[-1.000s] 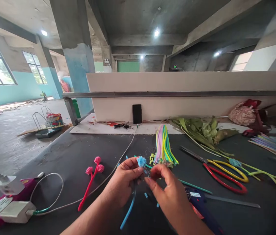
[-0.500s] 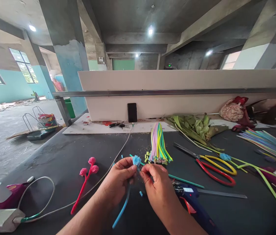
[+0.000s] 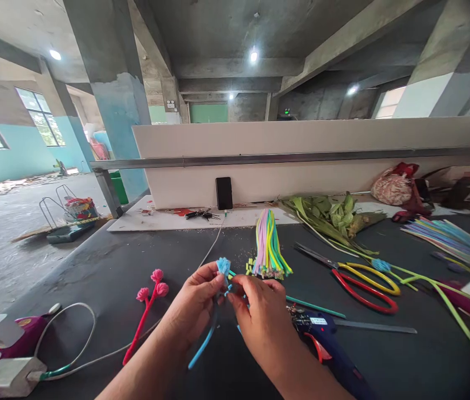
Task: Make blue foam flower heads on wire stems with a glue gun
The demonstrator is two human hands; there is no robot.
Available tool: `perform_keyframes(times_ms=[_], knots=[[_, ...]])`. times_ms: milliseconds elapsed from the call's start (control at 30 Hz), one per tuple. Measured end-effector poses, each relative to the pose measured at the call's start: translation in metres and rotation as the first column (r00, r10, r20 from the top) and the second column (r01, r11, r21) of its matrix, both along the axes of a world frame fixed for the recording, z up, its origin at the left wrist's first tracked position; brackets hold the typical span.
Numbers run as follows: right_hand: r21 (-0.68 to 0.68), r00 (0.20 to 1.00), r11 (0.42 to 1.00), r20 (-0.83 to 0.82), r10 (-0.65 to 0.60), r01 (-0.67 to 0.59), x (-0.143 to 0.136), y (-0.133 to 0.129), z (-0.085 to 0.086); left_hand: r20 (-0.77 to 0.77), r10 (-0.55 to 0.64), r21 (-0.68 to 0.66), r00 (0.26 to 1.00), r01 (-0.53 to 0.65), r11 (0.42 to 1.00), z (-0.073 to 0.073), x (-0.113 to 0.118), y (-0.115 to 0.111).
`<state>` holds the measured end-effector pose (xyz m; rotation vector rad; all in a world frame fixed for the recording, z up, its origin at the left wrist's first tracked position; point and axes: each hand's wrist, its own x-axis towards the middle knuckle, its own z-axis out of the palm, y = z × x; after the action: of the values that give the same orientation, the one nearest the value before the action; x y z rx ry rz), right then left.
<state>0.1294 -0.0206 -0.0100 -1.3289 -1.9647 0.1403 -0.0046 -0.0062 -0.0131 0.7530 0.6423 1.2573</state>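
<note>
Between its thumb and fingers my left hand (image 3: 191, 300) pinches a small blue pipe-cleaner flower (image 3: 223, 265), its bloom upright above the fingertips. The flower's blue stem (image 3: 202, 349) hangs down below that hand. My right hand (image 3: 262, 319) is closed just beside it, thumb and forefinger pinching a short blue pipe-cleaner end (image 3: 229, 290) under the bloom. Behind the right fingers lies a teal pipe cleaner (image 3: 316, 306). To the left of my hands is a red pipe-cleaner stem with three pink-red blooms (image 3: 156, 275). The right fingertips are partly hidden.
Red-and-yellow scissors (image 3: 364, 286) and a dark blue glue gun (image 3: 335, 350) lie to the right. A bundle of coloured pipe cleaners (image 3: 269, 244) and green leaves (image 3: 335, 216) lie beyond. A phone (image 3: 224, 193) leans at the back. A cable (image 3: 93, 355) crosses the left side.
Both hands have shifted slightly left with the blue flower. A short blue end now shows under the bloom at my right fingertips.
</note>
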Motion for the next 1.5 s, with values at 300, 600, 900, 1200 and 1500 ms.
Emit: perform_keyframes(times_ms=[300, 600, 900, 1200, 1500], knots=[[0.017, 0.993, 1.000, 0.117, 0.017, -0.019, -0.003, 0.003, 0.002, -0.011, -0.012, 0.020, 1.000, 0.012, 1.000, 0.001, -0.004, 0.001], [-0.033, 0.840, 0.992, 0.529, 0.123, -0.125, -0.005, 0.007, -0.009, 0.009, 0.050, -0.016, 0.999, -0.050, 0.999, 0.012, -0.009, 0.001], [0.014, 0.923, 0.997, 0.378, 0.070, -0.081, 0.054, 0.000, 0.014, 0.016, 0.029, 0.004, 0.999, -0.029, 1.000, 0.008, -0.014, 0.003], [-0.200, 0.917, 0.938, 0.341, -0.205, 0.284, 0.152, -0.042, -0.025, -0.002, 0.017, -0.047, 1.000, -0.017, 0.999, 0.011, -0.008, -0.003], [-0.430, 0.941, 0.842, 0.236, -0.243, 0.326, 0.149, -0.029, -0.034, -0.014, -0.002, -0.038, 1.000, 0.001, 0.999, 0.006, -0.009, -0.001]])
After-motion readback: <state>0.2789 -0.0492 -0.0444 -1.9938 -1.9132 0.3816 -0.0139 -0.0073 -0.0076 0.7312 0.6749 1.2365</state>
